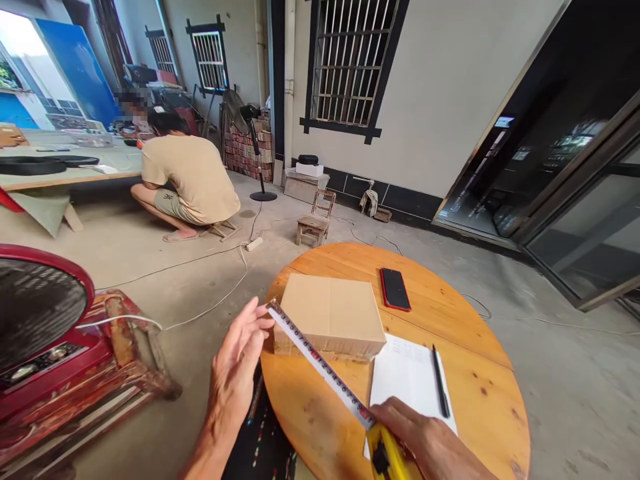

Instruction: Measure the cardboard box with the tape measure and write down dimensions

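A yellow tape measure (385,453) is in my right hand (430,440), which is closed around its case. Its pulled-out blade (320,363) slants up to the left, across the near side of a brown cardboard box (330,310). At the blade's metal end, my left hand (235,367) has its fingertips and thumb closed in at the tip, near the box's left corner. The box lies flat on a round wooden table (480,393). Beside it is a white sheet of paper (407,373) with faint writing, and a black pen (441,380) rests on that.
A phone in a red case (395,289) lies right of the box. Left of the table, a red fan heater (45,320) stands on a wooden stool. Farther off, a person in a tan shirt (187,173) squats by a worktable (70,175). Cables (200,257) cross the floor.
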Demonstrator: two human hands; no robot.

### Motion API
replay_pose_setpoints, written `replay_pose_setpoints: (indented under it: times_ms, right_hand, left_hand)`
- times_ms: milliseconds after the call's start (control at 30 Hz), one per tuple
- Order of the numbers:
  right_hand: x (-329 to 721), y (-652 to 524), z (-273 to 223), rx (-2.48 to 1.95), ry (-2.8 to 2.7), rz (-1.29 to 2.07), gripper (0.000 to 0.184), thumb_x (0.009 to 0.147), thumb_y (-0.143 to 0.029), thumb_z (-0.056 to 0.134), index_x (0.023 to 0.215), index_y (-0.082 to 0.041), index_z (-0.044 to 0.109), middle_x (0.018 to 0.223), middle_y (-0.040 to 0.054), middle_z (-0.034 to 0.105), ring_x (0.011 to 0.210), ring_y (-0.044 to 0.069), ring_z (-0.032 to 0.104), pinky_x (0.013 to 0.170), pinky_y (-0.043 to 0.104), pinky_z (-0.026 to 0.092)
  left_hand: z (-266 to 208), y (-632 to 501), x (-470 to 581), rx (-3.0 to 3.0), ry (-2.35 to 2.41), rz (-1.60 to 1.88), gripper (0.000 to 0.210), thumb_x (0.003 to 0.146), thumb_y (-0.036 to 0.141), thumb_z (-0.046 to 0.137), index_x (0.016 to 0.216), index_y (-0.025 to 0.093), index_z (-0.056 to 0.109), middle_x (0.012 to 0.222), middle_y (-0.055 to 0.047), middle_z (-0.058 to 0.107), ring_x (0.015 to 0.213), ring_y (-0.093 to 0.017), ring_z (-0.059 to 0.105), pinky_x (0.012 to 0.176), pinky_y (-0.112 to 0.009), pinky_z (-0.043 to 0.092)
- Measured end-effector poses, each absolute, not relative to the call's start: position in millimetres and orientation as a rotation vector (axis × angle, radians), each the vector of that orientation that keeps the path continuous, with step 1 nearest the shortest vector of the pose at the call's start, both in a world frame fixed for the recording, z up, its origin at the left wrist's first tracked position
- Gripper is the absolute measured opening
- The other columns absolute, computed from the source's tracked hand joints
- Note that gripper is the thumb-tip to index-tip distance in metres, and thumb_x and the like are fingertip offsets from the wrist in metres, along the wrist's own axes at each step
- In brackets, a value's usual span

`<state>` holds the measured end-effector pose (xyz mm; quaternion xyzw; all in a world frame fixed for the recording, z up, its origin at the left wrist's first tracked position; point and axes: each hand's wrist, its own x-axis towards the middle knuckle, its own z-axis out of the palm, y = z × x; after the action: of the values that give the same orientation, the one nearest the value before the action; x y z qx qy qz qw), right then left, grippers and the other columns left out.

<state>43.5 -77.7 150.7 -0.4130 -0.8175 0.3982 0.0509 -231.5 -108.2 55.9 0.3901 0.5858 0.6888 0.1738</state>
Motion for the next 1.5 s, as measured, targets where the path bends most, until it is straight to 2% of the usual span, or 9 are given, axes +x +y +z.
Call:
replay_pose_setpoints:
  times_ms: [100, 167, 400, 533, 700, 867, 1167, 1333, 1500]
  right_hand:
    - [41.2, -72.9, 135.1, -1.205, -2.682, 1.089, 0.044, 0.061, -0.039, 0.075, 0.105, -0.033, 0.07, 0.096, 0.0052, 0.073, 0.072, 0.025, 0.067, 0.058, 0.031, 0.048]
    - [37.6, -72.4, 132.6, -1.205, -2.722, 1.031, 0.046, 0.063, -0.04, 0.074, 0.108, -0.03, 0.069, 0.1, 0.0075, 0.072, 0.073, 0.025, 0.067, 0.06, 0.032, 0.049]
    - [9.9, -79.5, 174.1, -1.288, -2.887, 0.738, 0.055, 0.066, -0.025, 0.067, 0.12, -0.019, 0.061, 0.112, 0.0108, 0.064, 0.095, 0.03, 0.064, 0.082, 0.04, 0.052]
    - [-2.4, -75.1, 187.8, -1.191, -2.943, 0.479, 0.04, 0.069, -0.022, 0.055, 0.109, -0.019, 0.061, 0.108, 0.0104, 0.061, 0.092, 0.029, 0.061, 0.082, 0.045, 0.051]
    - [-12.4, -72.2, 197.9, -1.227, -2.953, 0.55, 0.037, 0.065, -0.022, 0.055, 0.101, -0.021, 0.062, 0.104, 0.0079, 0.063, 0.085, 0.026, 0.061, 0.077, 0.042, 0.05]
    - [-17.3, -75.1, 203.8, -1.316, -2.986, 0.673, 0.041, 0.061, -0.022, 0.056, 0.101, -0.022, 0.064, 0.102, 0.0066, 0.064, 0.078, 0.024, 0.061, 0.071, 0.037, 0.048]
    - [-24.5, -73.4, 200.7, -1.226, -2.915, 0.553, 0.052, 0.061, -0.02, 0.056, 0.112, -0.02, 0.06, 0.102, 0.0077, 0.066, 0.089, 0.028, 0.061, 0.079, 0.04, 0.047]
    - [-42.2, -61.6, 199.8, -0.979, -2.9, 0.431, 0.05, 0.064, -0.018, 0.061, 0.114, -0.014, 0.061, 0.107, 0.011, 0.065, 0.1, 0.028, 0.059, 0.089, 0.041, 0.045]
    - [-57.5, -15.2, 192.2, -0.803, -2.841, 0.233, 0.056, 0.068, -0.017, 0.066, 0.124, -0.011, 0.058, 0.119, 0.015, 0.062, 0.109, 0.028, 0.058, 0.096, 0.041, 0.044]
  left_hand:
    - [56.7, -114.6, -231.1, 0.963, 1.657, 1.917, 0.046, 0.09, 0.045, 0.059, 0.128, 0.019, 0.06, 0.09, -0.004, 0.07, 0.076, -0.017, 0.064, 0.074, -0.029, 0.053]
    - [55.8, -118.3, -228.2, 0.906, 1.67, 1.897, 0.043, 0.087, 0.045, 0.064, 0.117, 0.016, 0.066, 0.08, -0.003, 0.069, 0.07, -0.016, 0.063, 0.071, -0.029, 0.054]
    - [62.6, -130.5, -205.0, 0.973, 1.635, 1.839, 0.033, 0.083, 0.047, 0.066, 0.098, 0.018, 0.072, 0.088, -0.005, 0.072, 0.077, -0.019, 0.068, 0.071, -0.026, 0.057]
    - [70.0, -129.5, -203.1, 1.0, 1.68, 1.961, 0.041, 0.084, 0.045, 0.066, 0.117, 0.021, 0.064, 0.113, -0.008, 0.068, 0.1, -0.022, 0.066, 0.084, -0.028, 0.056]
    - [72.9, -124.9, -218.5, 0.807, 1.614, 2.144, 0.054, 0.086, 0.045, 0.065, 0.133, 0.023, 0.05, 0.117, -0.009, 0.065, 0.086, -0.018, 0.068, 0.072, -0.029, 0.058]
    - [60.8, -126.9, -238.0, 0.775, 1.584, 2.013, 0.035, 0.083, 0.043, 0.069, 0.106, 0.017, 0.067, 0.092, -0.004, 0.071, 0.072, -0.014, 0.065, 0.075, -0.028, 0.056]
    - [62.6, -130.6, -227.4, 0.753, 1.353, 1.955, 0.032, 0.08, 0.04, 0.073, 0.102, 0.017, 0.066, 0.077, -0.001, 0.069, 0.069, -0.014, 0.066, 0.068, -0.023, 0.055]
    - [70.0, -120.4, -199.4, 1.022, 1.419, 1.86, 0.023, 0.087, 0.038, 0.065, 0.1, 0.02, 0.068, 0.098, -0.005, 0.07, 0.087, -0.02, 0.068, 0.078, -0.028, 0.056]
    - [59.9, -105.6, -195.3, 1.475, 1.741, 1.91, 0.023, 0.094, 0.028, 0.054, 0.113, 0.023, 0.064, 0.117, -0.008, 0.062, 0.1, -0.02, 0.064, 0.086, -0.032, 0.054]
